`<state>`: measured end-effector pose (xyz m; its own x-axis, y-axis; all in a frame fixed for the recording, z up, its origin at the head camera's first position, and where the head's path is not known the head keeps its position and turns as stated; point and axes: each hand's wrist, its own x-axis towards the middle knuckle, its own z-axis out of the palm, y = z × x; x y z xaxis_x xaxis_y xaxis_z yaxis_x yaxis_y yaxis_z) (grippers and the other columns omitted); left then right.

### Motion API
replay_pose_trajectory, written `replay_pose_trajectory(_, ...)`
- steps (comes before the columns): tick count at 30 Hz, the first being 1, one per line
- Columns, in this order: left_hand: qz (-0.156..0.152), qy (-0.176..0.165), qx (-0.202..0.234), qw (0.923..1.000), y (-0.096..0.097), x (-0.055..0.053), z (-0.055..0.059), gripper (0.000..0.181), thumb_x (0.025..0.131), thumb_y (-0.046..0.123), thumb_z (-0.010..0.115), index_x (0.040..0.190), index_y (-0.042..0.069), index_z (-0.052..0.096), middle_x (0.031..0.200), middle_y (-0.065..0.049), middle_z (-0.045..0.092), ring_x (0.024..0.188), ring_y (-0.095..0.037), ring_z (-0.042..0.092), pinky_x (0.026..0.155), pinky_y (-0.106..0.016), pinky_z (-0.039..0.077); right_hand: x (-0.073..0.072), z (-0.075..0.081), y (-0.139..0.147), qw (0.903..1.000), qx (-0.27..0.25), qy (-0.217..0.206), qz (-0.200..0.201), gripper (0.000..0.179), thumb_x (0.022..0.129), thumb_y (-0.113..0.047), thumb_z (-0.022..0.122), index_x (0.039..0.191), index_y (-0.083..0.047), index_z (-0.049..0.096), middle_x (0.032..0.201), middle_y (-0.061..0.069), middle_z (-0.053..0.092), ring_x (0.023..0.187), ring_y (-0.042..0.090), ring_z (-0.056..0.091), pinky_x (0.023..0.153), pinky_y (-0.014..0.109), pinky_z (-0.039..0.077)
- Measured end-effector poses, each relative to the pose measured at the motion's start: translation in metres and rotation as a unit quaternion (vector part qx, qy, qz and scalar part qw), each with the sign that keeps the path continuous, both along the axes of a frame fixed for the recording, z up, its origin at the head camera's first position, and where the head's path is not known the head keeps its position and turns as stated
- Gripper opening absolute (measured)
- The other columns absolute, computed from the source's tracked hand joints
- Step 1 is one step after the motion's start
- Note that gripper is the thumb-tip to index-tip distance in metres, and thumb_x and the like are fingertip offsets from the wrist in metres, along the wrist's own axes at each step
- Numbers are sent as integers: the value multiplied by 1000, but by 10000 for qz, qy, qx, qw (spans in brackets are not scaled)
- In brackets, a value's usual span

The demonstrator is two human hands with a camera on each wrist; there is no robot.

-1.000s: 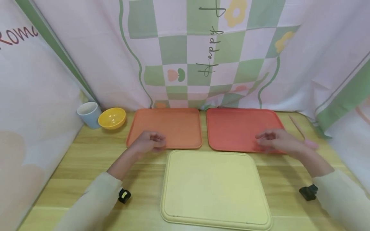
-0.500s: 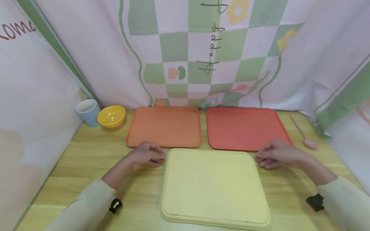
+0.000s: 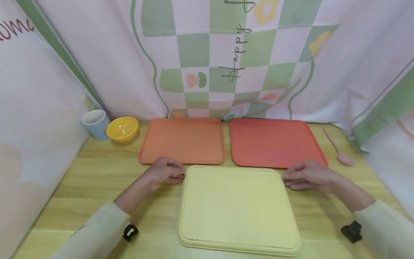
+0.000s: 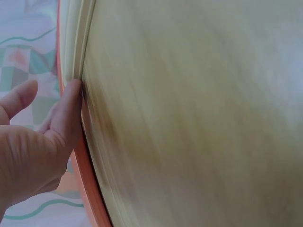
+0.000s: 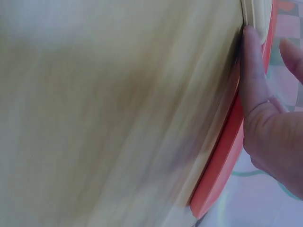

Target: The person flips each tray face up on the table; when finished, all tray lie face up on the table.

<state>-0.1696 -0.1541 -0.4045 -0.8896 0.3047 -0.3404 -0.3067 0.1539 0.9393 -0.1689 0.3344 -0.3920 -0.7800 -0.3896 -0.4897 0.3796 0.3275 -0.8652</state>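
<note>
A pale yellow rectangular tray (image 3: 237, 210) lies at the front middle of the table in the head view. At its far left corner is my left hand (image 3: 165, 171), its fingertips right at the tray's side. In the left wrist view the fingers (image 4: 66, 111) are straight against the tray's edge, with the thumb held apart. My right hand (image 3: 307, 175) mirrors this at the far right corner. The right wrist view shows a straight finger (image 5: 253, 71) touching the tray's edge, thumb apart.
Behind the yellow tray lie an orange tray (image 3: 182, 140) and a red tray (image 3: 276, 142), side by side. A blue cup (image 3: 97, 125) and a yellow bowl (image 3: 122, 128) stand at the back left. On the right lies a pink spoon (image 3: 344, 159). A printed curtain (image 3: 226, 50) hangs behind.
Both hands have come back from over the orange and red trays to the yellow tray's sides. In the last half second their fingertips have closed in on its edges.
</note>
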Motion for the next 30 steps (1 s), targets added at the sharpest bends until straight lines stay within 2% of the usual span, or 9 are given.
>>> replay_pose_trajectory(4,203,-18,138,9997,-1,2,0,16,94,-5,62,107,-14,64,102,-17,64,89,-23,67,85,-39,60,4,0,-6,9997,-18,243,14,33,99,-8,66,120,16,60,107,8,70,99,21,71,90,38,58)
replay_pose_trajectory(7,328,-151,320,9988,-1,3,0,18,94,-5,62,109,-16,62,102,-16,64,88,-23,67,85,-40,60,7,0,-10,9992,68,401,-34,36,97,-7,68,121,18,57,106,7,69,96,19,70,89,37,59)
replay_pose_trajectory(14,575,-279,424,9971,1,6,0,16,93,-5,64,107,-14,62,97,-14,63,85,-20,66,84,-38,60,12,-2,-15,9984,132,527,-137,48,97,-8,69,129,23,51,106,7,69,97,18,70,88,36,59)
replay_pose_trajectory(23,636,-215,512,9964,3,8,0,17,94,-5,65,107,-14,61,99,-15,63,85,-21,67,83,-37,61,14,-5,-17,9982,168,540,-190,50,98,-6,67,132,24,47,105,5,69,94,13,70,86,32,59)
replay_pose_trajectory(30,769,-155,572,9953,4,7,-2,13,92,-7,66,103,-12,63,99,-15,63,86,-23,69,81,-37,61,15,-1,-21,9974,258,658,-137,55,96,-9,71,133,23,46,107,10,72,97,16,70,86,31,59)
